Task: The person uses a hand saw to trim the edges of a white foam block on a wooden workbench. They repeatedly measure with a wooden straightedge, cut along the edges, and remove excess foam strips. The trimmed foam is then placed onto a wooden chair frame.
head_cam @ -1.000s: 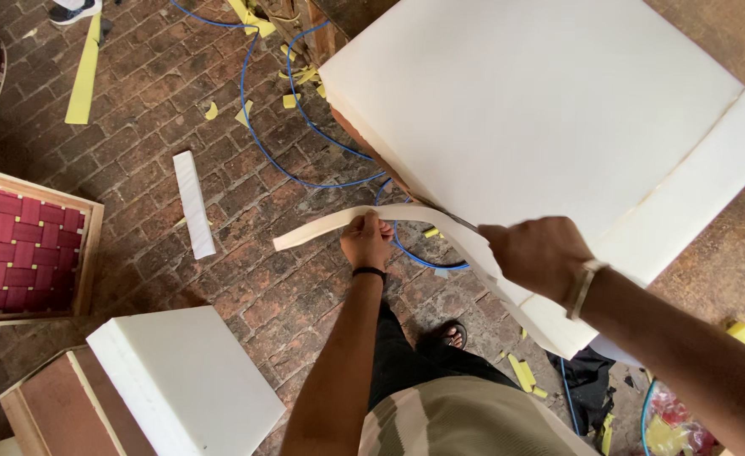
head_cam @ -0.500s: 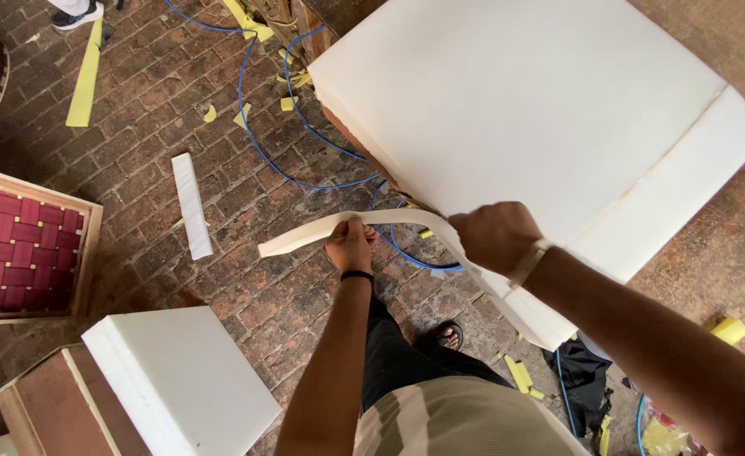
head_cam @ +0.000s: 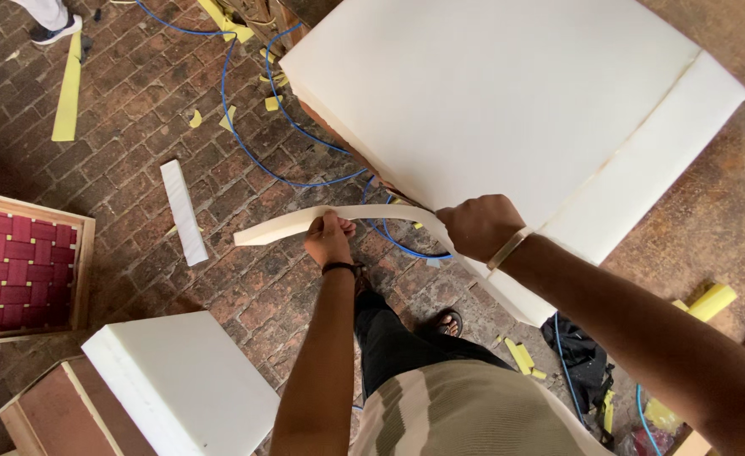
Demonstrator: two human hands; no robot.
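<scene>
A large white foam slab (head_cam: 507,93) lies tilted over a wooden frame at the upper right. A thin cream foam strip (head_cam: 279,226) peels off its near edge and curves out to the left. My left hand (head_cam: 328,239) pinches that strip from below. My right hand (head_cam: 479,226), with a band at the wrist, is closed at the slab's edge where the strip leaves it; what it grips is hidden under the fingers.
Brick floor. A blue cord (head_cam: 262,152) loops under the slab. A loose white strip (head_cam: 183,211), yellow foam scraps (head_cam: 68,89), a red webbed wooden frame (head_cam: 18,270) at left, a white foam block (head_cam: 186,384) on a wooden base near left. Someone's shoe (head_cam: 51,29) at top left.
My right hand has moved left along the slab's edge. The cut strip is longer on the slab side and my left hand holds it slightly lower.
</scene>
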